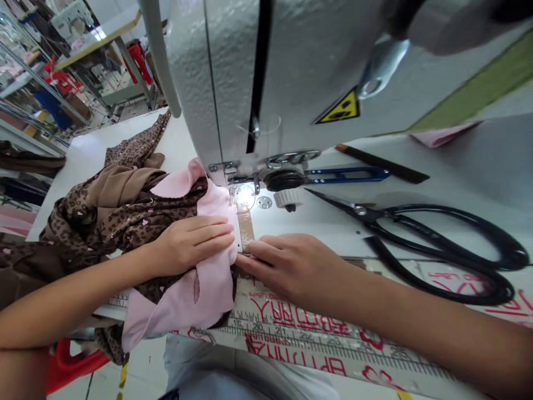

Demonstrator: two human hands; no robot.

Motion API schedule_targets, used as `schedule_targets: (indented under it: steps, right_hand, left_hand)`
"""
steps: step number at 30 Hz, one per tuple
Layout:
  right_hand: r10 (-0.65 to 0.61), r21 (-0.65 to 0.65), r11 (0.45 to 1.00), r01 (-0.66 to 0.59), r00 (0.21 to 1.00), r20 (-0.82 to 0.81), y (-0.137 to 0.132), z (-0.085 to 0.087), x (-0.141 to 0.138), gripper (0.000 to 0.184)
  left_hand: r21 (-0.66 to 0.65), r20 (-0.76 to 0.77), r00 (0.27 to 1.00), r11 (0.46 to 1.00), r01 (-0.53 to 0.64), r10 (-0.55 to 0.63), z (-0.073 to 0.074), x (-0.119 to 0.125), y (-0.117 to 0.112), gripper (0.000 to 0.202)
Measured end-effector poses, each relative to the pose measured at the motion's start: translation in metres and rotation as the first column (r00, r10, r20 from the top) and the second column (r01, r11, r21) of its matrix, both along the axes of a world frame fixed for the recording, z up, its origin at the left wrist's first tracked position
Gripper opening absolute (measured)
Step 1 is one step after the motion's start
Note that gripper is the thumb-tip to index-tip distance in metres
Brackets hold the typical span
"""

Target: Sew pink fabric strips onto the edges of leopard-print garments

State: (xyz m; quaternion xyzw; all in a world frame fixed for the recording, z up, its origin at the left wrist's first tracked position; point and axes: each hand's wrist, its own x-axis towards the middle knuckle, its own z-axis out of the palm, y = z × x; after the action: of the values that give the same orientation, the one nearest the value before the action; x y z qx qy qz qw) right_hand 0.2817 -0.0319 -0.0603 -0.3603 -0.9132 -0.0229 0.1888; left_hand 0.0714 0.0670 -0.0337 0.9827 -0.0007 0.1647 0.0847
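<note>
While left hand (pixel 191 244) presses pink fabric (pixel 214 294), right hand (pixel 291 266) just beside it (almost touching)

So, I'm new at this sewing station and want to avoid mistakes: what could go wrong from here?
The fingertips of your right hand sit close to the needle area of the sewing machine, so a slip might injure them. The bunched leopard-print fabric could also drag the pink fabric off line.

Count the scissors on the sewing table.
2: black-handled tailor's shears at the right, and blue thread snips farther back, beside the base of the sewing machine. Others may be hidden.
</note>
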Motion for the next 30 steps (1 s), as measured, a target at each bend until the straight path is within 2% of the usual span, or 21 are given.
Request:
schedule_targets:
  steps: [7, 11, 14, 17, 21, 25, 27, 30]
  right_hand:
    - [0.008, -0.012, 1.0, -0.009, 1.0, -0.03, -0.001, 0.002, 0.0, 0.026]
    - [-0.116, 0.058, 0.99, 0.125, 0.983, -0.14, 0.005, 0.003, 0.006, 0.028]
    - [-0.233, 0.069, 0.97, 0.234, 0.972, -0.021, 0.011, 0.004, 0.009, 0.032]
    - [-0.281, 0.063, 0.959, 0.276, 0.955, 0.099, 0.015, 0.007, 0.007, 0.034]
    - [-0.31, 0.018, 0.95, 0.312, 0.934, 0.178, 0.017, 0.013, 0.004, 0.035]
    - [-0.372, -0.073, 0.909, 0.411, 0.877, 0.304, 0.021, 0.019, 0.003, 0.038]
    - [-0.366, -0.123, 0.9, 0.418, 0.878, 0.307, 0.024, 0.018, 0.003, 0.038]
    - [-0.358, -0.167, 0.898, 0.406, 0.898, 0.257, 0.026, 0.014, 0.004, 0.036]
  left_hand:
    - [0.022, -0.009, 1.0, 1.0, 0.001, -0.001, -0.005, -0.001, -0.002, 0.028]
    - [0.068, 0.029, 0.999, 0.997, -0.044, 0.042, -0.005, 0.004, -0.012, 0.027]
    - [0.107, 0.064, 0.995, 0.991, -0.078, 0.072, -0.004, 0.008, -0.02, 0.025]
    - [0.114, 0.071, 0.995, 0.991, -0.073, 0.065, -0.003, 0.008, -0.02, 0.026]
    - [0.094, 0.089, 0.996, 0.996, -0.012, 0.004, -0.004, 0.007, -0.008, 0.023]
    - [0.125, 0.061, 0.998, 0.992, 0.013, -0.021, 0.0, 0.009, 0.004, 0.023]
    - [0.17, 0.016, 1.0, 0.985, 0.021, -0.024, 0.004, 0.011, 0.003, 0.026]
    - [0.258, -0.068, 0.991, 0.958, 0.126, -0.112, 0.013, 0.013, -0.006, 0.027]
